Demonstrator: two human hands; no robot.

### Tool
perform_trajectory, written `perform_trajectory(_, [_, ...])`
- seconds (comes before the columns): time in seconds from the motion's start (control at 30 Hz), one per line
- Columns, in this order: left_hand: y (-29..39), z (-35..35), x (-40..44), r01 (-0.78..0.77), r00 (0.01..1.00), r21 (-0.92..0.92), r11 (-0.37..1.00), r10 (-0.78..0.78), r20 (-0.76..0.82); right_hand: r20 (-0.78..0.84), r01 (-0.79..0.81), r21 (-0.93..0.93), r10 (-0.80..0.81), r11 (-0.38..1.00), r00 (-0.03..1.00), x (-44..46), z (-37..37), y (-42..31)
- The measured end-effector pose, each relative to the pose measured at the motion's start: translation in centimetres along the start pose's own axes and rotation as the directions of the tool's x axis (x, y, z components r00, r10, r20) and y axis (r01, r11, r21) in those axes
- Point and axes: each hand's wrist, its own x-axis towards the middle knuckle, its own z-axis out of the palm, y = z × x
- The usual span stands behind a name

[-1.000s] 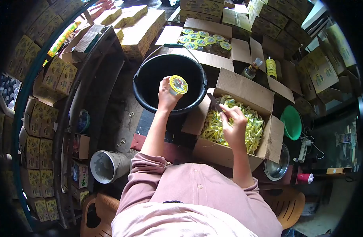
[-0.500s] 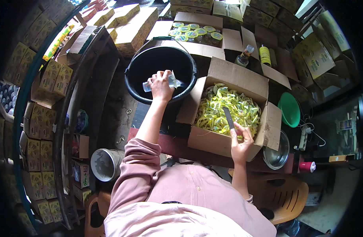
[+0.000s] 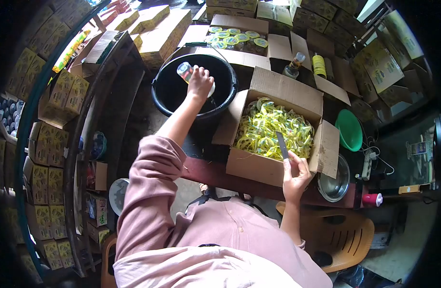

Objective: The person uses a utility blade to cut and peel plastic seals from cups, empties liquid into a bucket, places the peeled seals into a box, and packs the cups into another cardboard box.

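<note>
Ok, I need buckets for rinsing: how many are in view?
2: the black bucket under the left hand, and the pale bucket at lower left, partly behind the sleeve. More may be hidden.

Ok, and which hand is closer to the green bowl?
The right hand, at the near edge of the box, left of the green bowl. The left hand is farther off, over the bucket.

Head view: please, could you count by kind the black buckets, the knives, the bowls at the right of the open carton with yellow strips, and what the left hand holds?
Black bucket: 1
Knife: 1
Bowls: 2, green bowl and shiny bowl
Clear container in left hand: 1
Total: 5
</note>
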Motion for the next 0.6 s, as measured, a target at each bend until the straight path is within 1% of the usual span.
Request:
perform_trajectory(0.07, [-1.4, 0.4, 1.5, -0.044, 0.999, 0.119, 0.992, 0.042, 0.013, -0.029, -0.006, -0.004, 0.006, 1.000, 1.000, -0.1, -0.5, 0.5])
perform_trajectory(0.1, [-2.3, -0.8, 1.8, -0.052, 0.998, 0.136, 0.989, 0.049, 0.030, -0.045, -0.010, -0.007, 0.010, 1.000, 0.999, -0.2, -0.7, 0.7])
perform_trajectory(0.13, [-3.1, -1.0, 2.2, -0.056, 0.998, 0.161, 0.985, 0.055, 0.006, -0.061, -0.017, -0.008, 0.017, 1.000, 0.998, -0.4, -0.9, 1.0])
perform_trajectory(0.23, [-5.3, -3.3, 2.3, 0.001, 0.999, 0.119, 0.993, -0.006, 0.039, -0.079, -0.019, -0.002, 0.019, 1.000, 0.997, -0.9, -1.5, 1.7])
perform_trajectory(0.27, [-5.8, -2.1, 2.6, 0.022, 1.000, 0.023, 0.999, -0.023, 0.022, -0.086, -0.022, 0.000, 0.022, 1.000, 0.996, -1.1, -1.8, 2.0])
perform_trajectory(0.33, [-5.6, -0.8, 1.3, 0.061, 0.994, -0.108, 0.992, -0.070, -0.084, -0.096, -0.021, 0.000, 0.021, 1.000, 0.995, -1.4, -2.2, 2.6])
perform_trajectory(0.37, [-4.9, -0.5, 0.4, 0.098, 0.995, -0.203, 0.974, -0.099, 0.006, -0.102, -0.028, 0.010, 0.029, 1.000, 0.994, -1.6, -2.3, 2.8])
perform_trajectory(0.4, [-3.8, -0.3, -0.7, 0.131, 0.990, -0.248, 0.960, -0.115, 0.077, -0.108, -0.034, 0.021, 0.036, 0.999, 0.994, -1.7, -2.4, 3.1])
perform_trajectory(0.43, [-2.8, 0.7, -1.5, 0.146, 0.977, -0.236, 0.961, -0.103, 0.187, -0.106, -0.032, 0.023, 0.034, 0.999, 0.994, -1.8, -2.6, 3.3])
perform_trajectory(0.47, [-1.7, 1.4, -2.1, 0.167, 0.926, -0.223, 0.960, -0.075, 0.371, -0.105, -0.029, 0.025, 0.032, 0.999, 0.994, -1.9, -2.7, 3.6])
perform_trajectory(0.5, [-1.4, 0.9, -1.9, 0.191, 0.749, -0.216, 0.957, 0.000, 0.663, -0.107, -0.025, 0.028, 0.027, 0.999, 0.994, -1.8, -2.8, 3.7])
perform_trajectory(0.53, [-1.0, 1.6, -1.7, 0.240, 0.616, -0.121, 0.963, -0.055, 0.786, -0.112, -0.018, 0.015, 0.019, 1.000, 0.994, -1.7, -2.9, 3.6])
perform_trajectory(0.57, [-1.2, 1.7, -1.2, 0.234, 0.640, -0.150, 0.961, -0.036, 0.768, -0.114, -0.012, -0.001, 0.011, 1.000, 0.993, -1.5, -3.2, 3.3])
perform_trajectory(0.6, [-1.7, 0.4, -1.0, 0.228, 0.661, -0.180, 0.957, -0.016, 0.750, -0.113, -0.006, -0.017, 0.004, 1.000, 0.994, -1.4, -3.5, 3.2])
